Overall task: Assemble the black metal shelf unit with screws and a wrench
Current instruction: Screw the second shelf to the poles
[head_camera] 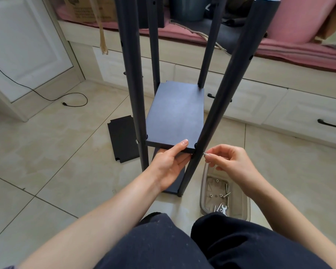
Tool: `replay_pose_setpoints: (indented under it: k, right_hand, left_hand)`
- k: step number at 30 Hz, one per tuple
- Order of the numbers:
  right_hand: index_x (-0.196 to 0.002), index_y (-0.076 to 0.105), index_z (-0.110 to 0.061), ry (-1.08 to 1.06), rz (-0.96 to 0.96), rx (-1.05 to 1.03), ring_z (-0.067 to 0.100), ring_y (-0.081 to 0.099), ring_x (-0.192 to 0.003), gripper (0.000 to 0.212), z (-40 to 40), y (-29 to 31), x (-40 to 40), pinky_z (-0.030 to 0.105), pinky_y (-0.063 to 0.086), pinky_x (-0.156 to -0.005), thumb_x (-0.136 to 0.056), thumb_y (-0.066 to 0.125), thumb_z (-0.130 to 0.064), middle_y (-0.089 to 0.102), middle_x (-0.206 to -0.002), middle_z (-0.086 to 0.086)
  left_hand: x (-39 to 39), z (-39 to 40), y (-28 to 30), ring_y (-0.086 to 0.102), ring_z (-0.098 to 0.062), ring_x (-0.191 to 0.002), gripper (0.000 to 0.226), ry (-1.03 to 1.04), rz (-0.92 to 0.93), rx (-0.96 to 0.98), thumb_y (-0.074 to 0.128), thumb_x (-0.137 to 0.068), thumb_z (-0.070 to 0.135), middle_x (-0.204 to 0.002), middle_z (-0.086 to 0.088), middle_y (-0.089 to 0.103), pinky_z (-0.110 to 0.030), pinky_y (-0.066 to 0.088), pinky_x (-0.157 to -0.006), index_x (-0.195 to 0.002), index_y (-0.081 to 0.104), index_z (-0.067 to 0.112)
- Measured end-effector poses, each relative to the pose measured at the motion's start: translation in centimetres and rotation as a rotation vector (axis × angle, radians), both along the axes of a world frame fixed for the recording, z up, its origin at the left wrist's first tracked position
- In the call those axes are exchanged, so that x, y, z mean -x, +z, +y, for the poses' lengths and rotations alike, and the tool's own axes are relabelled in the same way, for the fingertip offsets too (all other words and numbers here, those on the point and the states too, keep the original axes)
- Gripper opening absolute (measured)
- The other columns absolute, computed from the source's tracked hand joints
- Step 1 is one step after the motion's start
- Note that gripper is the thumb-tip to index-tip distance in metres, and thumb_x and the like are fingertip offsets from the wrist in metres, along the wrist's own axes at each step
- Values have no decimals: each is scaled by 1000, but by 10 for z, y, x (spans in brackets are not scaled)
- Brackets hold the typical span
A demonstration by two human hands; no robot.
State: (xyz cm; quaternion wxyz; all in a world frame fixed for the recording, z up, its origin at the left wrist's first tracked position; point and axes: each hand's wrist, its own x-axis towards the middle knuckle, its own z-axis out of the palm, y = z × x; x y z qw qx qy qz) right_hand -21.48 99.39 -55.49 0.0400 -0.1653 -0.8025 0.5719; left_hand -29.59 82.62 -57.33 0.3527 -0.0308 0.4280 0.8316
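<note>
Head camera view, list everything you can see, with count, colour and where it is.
Shelf poles: four, black, upright on floor.
Shelf board: one, black, between the poles.
Lower board: one, black, under it.
Loose board: one, black, floor left.
Tray: one, grey, floor right.
Screws: several, silver, in tray.
Wrench: one, silver, in tray.
Cable: one, black, floor left.
Screw: one, silver, at right front pole.
Left hand: grips shelf board edge.
Right hand: fingers pinch screw.

Black shelf panel (175, 115) sits level between four upright black poles (209, 121), screw (204, 153) at the near-right pole
</note>
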Motion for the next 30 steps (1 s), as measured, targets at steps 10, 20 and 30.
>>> replay_pose_setpoints:
  k: [10,20,30]
  right_hand:
    - [-84,72,-16,-83,81,-35,4,64,-62,13,2,-2,1,17,49,-59,-77,82,-19,71,-73,1]
    - [-137,53,-30,372,-4,307,21,65,-115,54,24,-2,17,35,54,-96,-92,63,-2,63,-132,0]
    - [-135,59,-19,322,37,215,23,66,-113,52,23,-6,23,25,51,-92,-86,70,-7,69,-122,5]
  left_hand:
    - [0,1,2,66,-34,-118,12,-23,-10,1,61,-98,10,-119,-18,71,-39,51,-106,-102,73,11]
    - [1,1,-1,61,-35,-125,24,-11,2,2,60,-98,8,-132,-20,65,-44,43,-113,-121,67,7]
    - [5,-4,-5,66,-29,-118,29,-40,13,34,63,-98,13,-126,-16,70,-41,45,-112,-126,66,7]
